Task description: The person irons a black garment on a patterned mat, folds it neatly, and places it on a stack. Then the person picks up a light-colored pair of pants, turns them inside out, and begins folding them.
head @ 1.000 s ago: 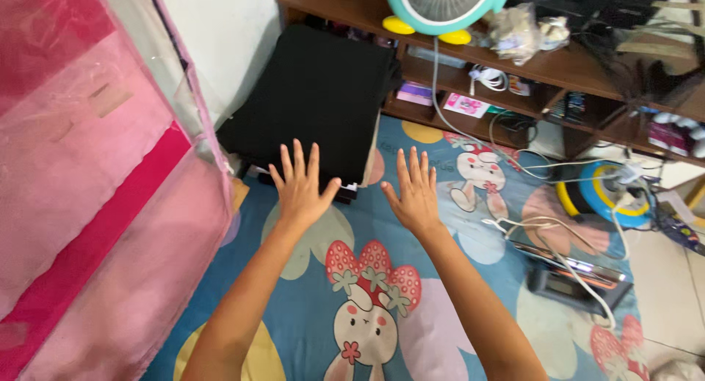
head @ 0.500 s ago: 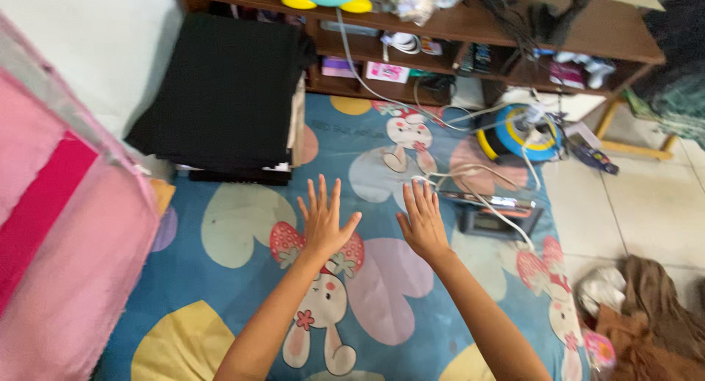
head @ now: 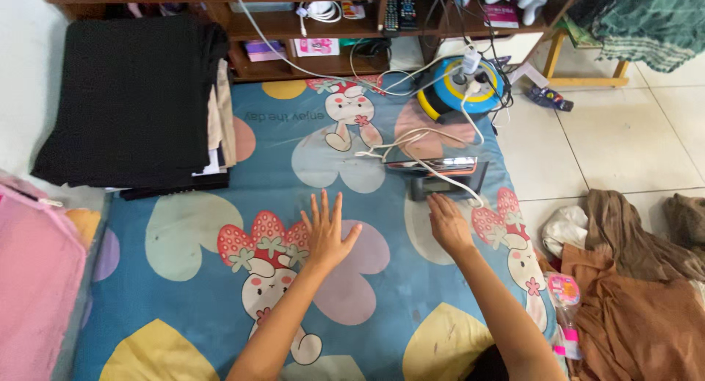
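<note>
Head view, left to right. Far left of the hands — a black folded stack [head: 125, 102] on the floor mat [head: 183, 293]. The left hand [head: 327, 234] lies flat on the mat, fingers spread, holding nothing. Well to its right, the right hand [head: 448, 223] stretches forward, open, fingertips touching the near edge of a dark rectangular device [head: 446, 182]. White cables [head: 411, 142] cross the device just beyond that hand. Right of both hands — brown cloth [head: 639, 293] on the tiled floor [head: 631, 138].
</note>
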